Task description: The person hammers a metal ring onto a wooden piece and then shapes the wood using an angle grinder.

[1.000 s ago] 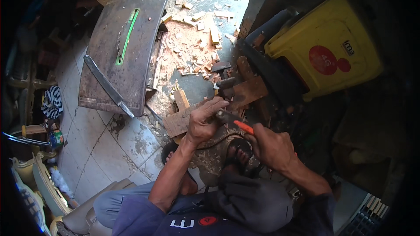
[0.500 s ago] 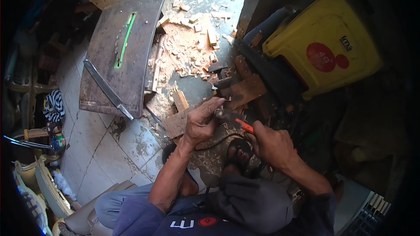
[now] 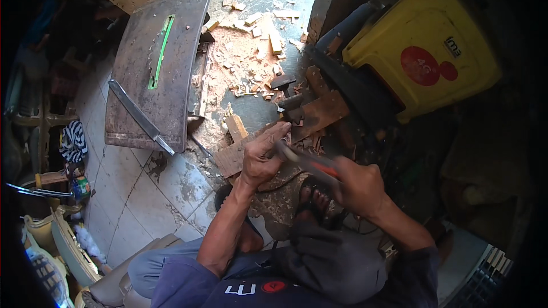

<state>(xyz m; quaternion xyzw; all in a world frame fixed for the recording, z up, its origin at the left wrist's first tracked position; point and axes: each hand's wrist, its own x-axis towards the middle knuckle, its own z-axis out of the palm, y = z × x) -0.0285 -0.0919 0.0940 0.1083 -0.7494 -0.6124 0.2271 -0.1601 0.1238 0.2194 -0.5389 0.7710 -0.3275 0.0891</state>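
Tiled workshop floor [image 3: 128, 211], pale and stained, spreads across the left of a cluttered, shadowy room, and a person sits at the near edge with both bare hands at the middle of the scene. Far left stands a worn metal tabletop [image 3: 137, 40] with a bright green slot [image 3: 162, 54] in it; a long metal bar [image 3: 134, 108] lies slantwise along its near left part. Right of that tabletop, sawdust and wood offcuts [image 3: 242, 54] are heaped on a dark surface. At the centre, the right hand [image 3: 359, 185] is wrapped firmly around a dark tool [image 3: 305, 162] with an orange part — blurred, so its exact kind is hard to tell. The tool slants across the space between the hands, its end close beside the left fingers. The left hand [image 3: 264, 157] is curled, thumb and fingers drawn near each other — whether something small is pinched there, I cannot tell. Just left of and beyond that hand lies a wooden board [image 3: 229, 161]; another brown board [image 3: 325, 115] lies farther right. A sandaled foot [image 3: 314, 199] shows between the forearms, and a large yellow plastic object [image 3: 428, 45] fills the far right.
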